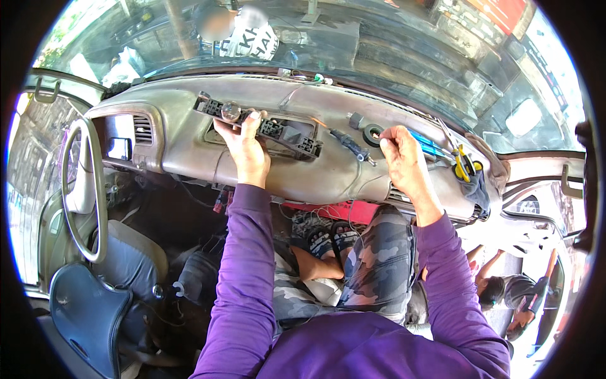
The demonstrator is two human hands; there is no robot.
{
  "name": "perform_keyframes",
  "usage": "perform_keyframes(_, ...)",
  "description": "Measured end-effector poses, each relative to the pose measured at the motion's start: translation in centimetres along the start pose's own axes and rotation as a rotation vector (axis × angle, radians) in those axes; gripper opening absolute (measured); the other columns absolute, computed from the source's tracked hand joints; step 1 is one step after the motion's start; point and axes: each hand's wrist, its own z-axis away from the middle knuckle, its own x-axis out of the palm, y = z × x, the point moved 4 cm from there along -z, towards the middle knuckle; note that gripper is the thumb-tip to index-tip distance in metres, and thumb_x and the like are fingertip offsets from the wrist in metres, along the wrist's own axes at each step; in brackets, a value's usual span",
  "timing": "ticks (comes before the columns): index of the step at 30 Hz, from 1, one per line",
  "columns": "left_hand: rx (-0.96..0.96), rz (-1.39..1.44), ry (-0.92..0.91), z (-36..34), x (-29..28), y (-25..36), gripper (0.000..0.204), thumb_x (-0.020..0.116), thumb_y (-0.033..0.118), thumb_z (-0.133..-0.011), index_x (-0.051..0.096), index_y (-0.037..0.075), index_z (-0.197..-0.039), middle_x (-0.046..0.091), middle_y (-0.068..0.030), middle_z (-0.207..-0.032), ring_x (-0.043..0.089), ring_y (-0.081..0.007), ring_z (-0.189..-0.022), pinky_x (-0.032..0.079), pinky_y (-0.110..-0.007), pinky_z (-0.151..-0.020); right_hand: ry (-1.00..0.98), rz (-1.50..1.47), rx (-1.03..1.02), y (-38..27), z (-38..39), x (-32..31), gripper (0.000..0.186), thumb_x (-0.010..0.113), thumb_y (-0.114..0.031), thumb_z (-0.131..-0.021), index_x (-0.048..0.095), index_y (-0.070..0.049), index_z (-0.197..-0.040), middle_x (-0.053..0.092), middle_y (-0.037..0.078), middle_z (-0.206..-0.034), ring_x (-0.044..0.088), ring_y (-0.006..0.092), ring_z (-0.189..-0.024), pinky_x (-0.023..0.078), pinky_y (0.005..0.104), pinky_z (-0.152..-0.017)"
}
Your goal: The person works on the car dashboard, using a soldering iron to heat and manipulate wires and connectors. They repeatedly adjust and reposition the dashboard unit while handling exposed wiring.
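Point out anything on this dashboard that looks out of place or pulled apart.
A black switch panel lies loose on top of the dashboard, out of its slot, under the left hand. Wires hang below the dash. Screwdrivers, pliers and a tape roll lie near the right hand.

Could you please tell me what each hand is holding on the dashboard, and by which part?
The left hand grips the black connector block near its middle. The right hand pinches something small by the tape roll; I cannot tell what.
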Motion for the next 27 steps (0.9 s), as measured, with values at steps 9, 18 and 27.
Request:
perform_keyframes(9,-0.04,0.051,0.001,0.4,0.8,0.3,0.102,0.079,-0.005,-0.082,0.023,0.013,-0.166,0.051,-0.0094,-0.138,0.056,-0.0227,-0.121,0.054,-0.039,-0.103,-0.12,-0.016,-0.126,-8.0,0.0,4.9,0.008,0.072,-0.004,-0.098,0.07,-0.001,-0.105,0.065,0.014,-0.1,0.068,0.0302,-0.089,0.055,0.0396,-0.079)
perform_keyframes(18,-0.037,0.005,0.011,0.5,0.8,0.3,0.095,0.079,0.001,-0.084,0.026,0.012,-0.162,0.053,-0.0082,-0.133,0.058,-0.0233,-0.115,0.05,-0.04,-0.102,-0.121,0.068,-0.279,-11.9,-1.6,8.7,0.004,0.071,-0.005,-0.098,0.07,-0.002,-0.101,0.067,0.015,-0.092,0.068,0.0317,-0.081,0.054,0.0399,-0.073)
perform_keyframes(27,0.029,0.002,0.012,0.6,1.0,0.5,0.084,0.072,-0.001,-0.088,0.03,0.015,-0.159,0.055,-0.009,-0.125,0.067,-0.0262,-0.103,0.058,-0.042,-0.092,-0.172,0.167,-0.31,-12.3,-3.9,11.0,0.02,0.073,-0.022,-0.099,0.073,-0.004,-0.108,0.075,0.017,-0.095,0.073,0.0396,-0.087,0.056,0.0473,-0.077)
